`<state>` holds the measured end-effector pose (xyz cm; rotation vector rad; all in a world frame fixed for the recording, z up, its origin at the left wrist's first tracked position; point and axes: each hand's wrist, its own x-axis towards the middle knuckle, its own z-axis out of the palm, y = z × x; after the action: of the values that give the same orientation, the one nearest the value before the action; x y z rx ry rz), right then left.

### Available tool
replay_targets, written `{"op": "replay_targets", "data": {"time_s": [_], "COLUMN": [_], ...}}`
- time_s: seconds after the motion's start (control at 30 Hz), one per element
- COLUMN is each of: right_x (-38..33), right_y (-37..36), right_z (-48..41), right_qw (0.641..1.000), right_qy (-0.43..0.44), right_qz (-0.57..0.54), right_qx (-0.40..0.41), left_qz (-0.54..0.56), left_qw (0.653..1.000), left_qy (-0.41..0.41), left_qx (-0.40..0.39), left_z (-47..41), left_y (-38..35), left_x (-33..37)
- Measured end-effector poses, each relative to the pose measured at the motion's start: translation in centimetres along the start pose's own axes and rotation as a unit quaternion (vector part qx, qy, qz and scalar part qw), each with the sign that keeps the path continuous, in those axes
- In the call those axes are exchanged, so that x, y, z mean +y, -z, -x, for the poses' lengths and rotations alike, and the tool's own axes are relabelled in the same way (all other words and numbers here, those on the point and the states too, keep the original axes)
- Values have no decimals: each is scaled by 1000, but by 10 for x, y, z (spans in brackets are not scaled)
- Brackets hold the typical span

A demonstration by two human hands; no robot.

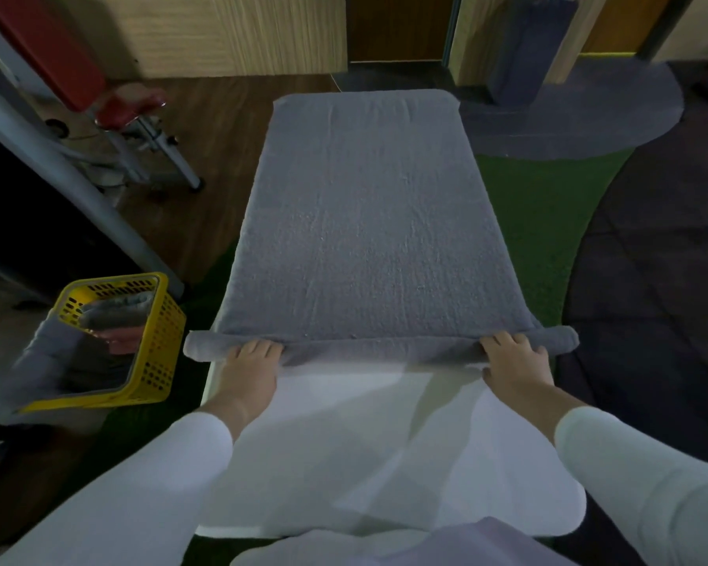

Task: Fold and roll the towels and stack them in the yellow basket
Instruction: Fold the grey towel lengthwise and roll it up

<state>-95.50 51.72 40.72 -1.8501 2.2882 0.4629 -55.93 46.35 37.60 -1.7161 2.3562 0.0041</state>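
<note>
A long grey terry towel [368, 222] is seen from above, spread flat lengthwise along a narrow white surface [344, 443], its far end reaching the far edge. The near end of the towel is wound into a slim roll [381, 348] that lies across the surface, with both tips jutting past the sides. The left hand [250, 363] is placed on the roll towards its left end, and the right hand [516, 359] towards its right end. The fingers [262, 347] of each hand are held close together and bent over the top of the roll, gripping it, with the wrists resting nearer the viewer on the bare white surface. Both arms are covered by long white sleeves [172, 463]. To the left, on the floor beside the surface, a yellow perforated plastic basket [160, 320] is seen, with rolled grey and pink towels [115, 308] inside it. A blurred grey cloth [46, 353] is draped over the basket's near left rim. Green artificial turf [540, 222] is visible to the right of the surface.
</note>
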Motion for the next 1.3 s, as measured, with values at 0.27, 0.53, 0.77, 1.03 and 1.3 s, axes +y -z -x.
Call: {"op": "replay_targets", "data": {"time_s": [0.27,0.53,0.77,1.03,1.3], "right_x": [4,21,1,11,23], "right_y": [8,3,-21,9,0], "right_z": [-5,2,15,-1,1], "right_qw": [998,998,990,990,989], "right_qy": [39,6,15,56,7], "right_qz": [-12,-14,-137,-87,-146], "right_qx": [-50,54,19,-94,36], "left_qz": [12,115,26,107,187], "left_qw": [985,991,1000,962,981], "left_qy": [36,55,-3,10,21], "left_qx": [-170,32,0,-249,56], "left_z": [-26,-5,-1,-19,-5], "left_y": [28,13,0,31,12], "left_x": [-5,-15,1,-12,-8]}}
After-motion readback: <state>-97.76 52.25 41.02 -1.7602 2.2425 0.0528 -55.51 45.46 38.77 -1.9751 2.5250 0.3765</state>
